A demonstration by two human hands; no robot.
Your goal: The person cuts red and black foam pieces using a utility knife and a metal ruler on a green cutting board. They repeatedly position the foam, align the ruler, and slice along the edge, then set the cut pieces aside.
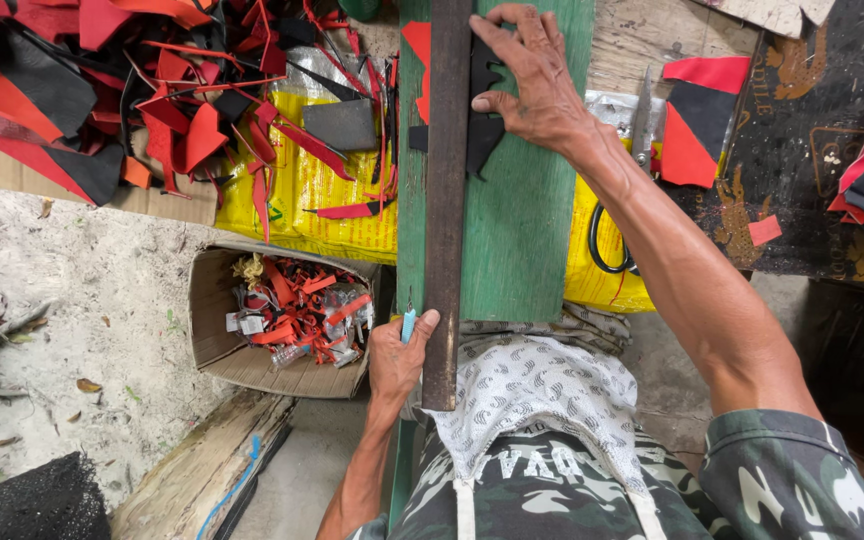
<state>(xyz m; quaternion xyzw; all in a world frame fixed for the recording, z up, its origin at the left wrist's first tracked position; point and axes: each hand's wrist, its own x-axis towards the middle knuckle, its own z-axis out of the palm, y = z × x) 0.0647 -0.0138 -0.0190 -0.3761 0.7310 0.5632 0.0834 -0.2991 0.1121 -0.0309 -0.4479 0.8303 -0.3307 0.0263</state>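
1. Sandy ground (102,290) lies to my left, with dry leaves on it, and a green board (522,220) runs away from my lap across a yellow sack (302,190).
2. A long dark straightedge (446,200) lies lengthwise on the board, its near end reaching over my patterned cloth (542,390).
3. My right hand (532,80) is spread flat at the far end of the board, fingers wide, pressing down on a black piece (482,130) that lies just right of the straightedge and partly under my palm.
4. A red piece (417,45) shows on the board on the other side of the straightedge.
5. My left hand (397,355) is at the near end, closed around a small light-blue knife (408,322), its tip pointing up along the straightedge's left edge; my thumb touches that edge.
6. The black piece is well away from my left hand, at the opposite end of the straightedge.
7. A cardboard box (217,340) of red scraps sits just left of the board.
8. Scissors (632,170) lie to the right, beside a red and black piece (697,135).
9. Red and black offcuts (102,90) are heaped at upper left.
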